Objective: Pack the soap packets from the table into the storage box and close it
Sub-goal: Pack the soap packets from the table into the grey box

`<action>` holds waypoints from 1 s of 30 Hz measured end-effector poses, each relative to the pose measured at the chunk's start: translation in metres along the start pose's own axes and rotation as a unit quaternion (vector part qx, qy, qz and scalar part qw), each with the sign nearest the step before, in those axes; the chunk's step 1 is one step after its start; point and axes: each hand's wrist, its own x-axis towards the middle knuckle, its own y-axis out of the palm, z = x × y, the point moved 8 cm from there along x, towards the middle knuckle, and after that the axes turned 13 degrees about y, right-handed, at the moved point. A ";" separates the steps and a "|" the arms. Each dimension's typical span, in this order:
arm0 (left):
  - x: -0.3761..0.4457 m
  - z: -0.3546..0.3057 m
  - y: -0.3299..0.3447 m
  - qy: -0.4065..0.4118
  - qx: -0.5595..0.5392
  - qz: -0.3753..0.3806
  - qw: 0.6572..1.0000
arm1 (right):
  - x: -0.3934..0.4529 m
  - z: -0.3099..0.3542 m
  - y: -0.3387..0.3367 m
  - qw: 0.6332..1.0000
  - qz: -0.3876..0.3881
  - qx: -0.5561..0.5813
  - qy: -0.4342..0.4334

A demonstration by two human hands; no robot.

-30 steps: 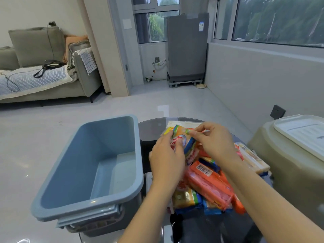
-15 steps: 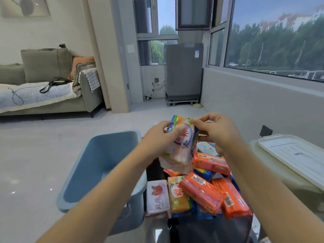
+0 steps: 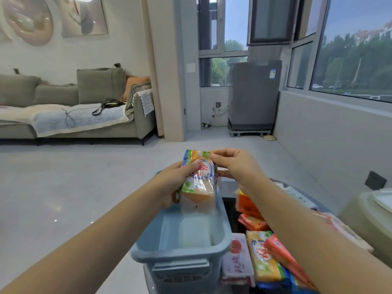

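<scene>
Soap packet (image 3: pixel 199 181), orange with green and blue edging and a clear lower end, is hanging upright in the air over the far end of the blue storage box (image 3: pixel 220 242), gripped by both hands. Left hand (image 3: pixel 172 184) is wrapping its fingers around the packet's left side, thumb lying across the printed front. Right hand (image 3: pixel 235 166) is pinching the packet's top right corner between thumb and forefinger, remaining fingers curling loosely. The box is standing open with no lid on it, its pale floor showing no packets, handle end facing the camera. Just right of the box, the remaining packets are lying in a loose pile on the dark glass table (image 3: pixel 230 209): 1 white packet with a red flower print (image 3: pixel 237 259) touching the box wall, 1 yellow packet (image 3: pixel 262 257) beside it, and several orange ones (image 3: pixel 250 211) overlapping, partly hidden under the right forearm. Further out, a beige bin with a white lid (image 3: pixel 381 200) is standing at the right edge, a grey sofa (image 3: pixel 84 96) against the far wall, a covered appliance (image 3: pixel 254 94) by the windows.
</scene>
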 end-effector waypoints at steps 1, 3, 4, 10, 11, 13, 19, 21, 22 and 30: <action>0.001 0.007 -0.008 -0.023 -0.001 -0.016 1.000 | 0.004 -0.004 0.007 1.000 0.006 -0.017 0.001; 0.002 0.026 -0.021 -0.074 0.010 -0.047 0.996 | 0.011 -0.015 0.015 0.999 0.007 -0.050 0.007; 0.003 0.036 -0.025 -0.092 0.013 -0.060 0.994 | 0.014 -0.021 0.016 0.998 0.002 -0.063 0.009; 0.016 0.087 -0.030 -0.161 0.023 -0.089 0.983 | 0.024 -0.050 0.000 0.955 -0.117 -0.268 -0.042; 0.018 0.094 -0.028 -0.174 0.021 -0.087 0.981 | 0.025 -0.056 0.000 0.949 -0.121 -0.287 -0.045; 0.023 0.105 -0.023 -0.197 0.009 -0.082 0.977 | 0.028 -0.069 -0.001 0.953 -0.112 -0.280 -0.028; 0.040 0.125 -0.017 -0.210 0.031 -0.094 0.973 | 0.031 -0.097 -0.001 0.986 -0.068 -0.141 0.049; 0.042 0.133 -0.017 -0.216 0.045 -0.101 0.970 | 0.032 -0.100 -0.002 0.989 -0.062 -0.126 0.053; 0.043 0.137 -0.017 -0.218 0.053 -0.103 0.969 | 0.032 -0.102 -0.003 0.989 -0.061 -0.122 0.054; 0.048 0.150 -0.026 -0.231 0.187 -0.103 0.949 | 0.035 -0.104 -0.006 0.986 -0.059 -0.150 0.048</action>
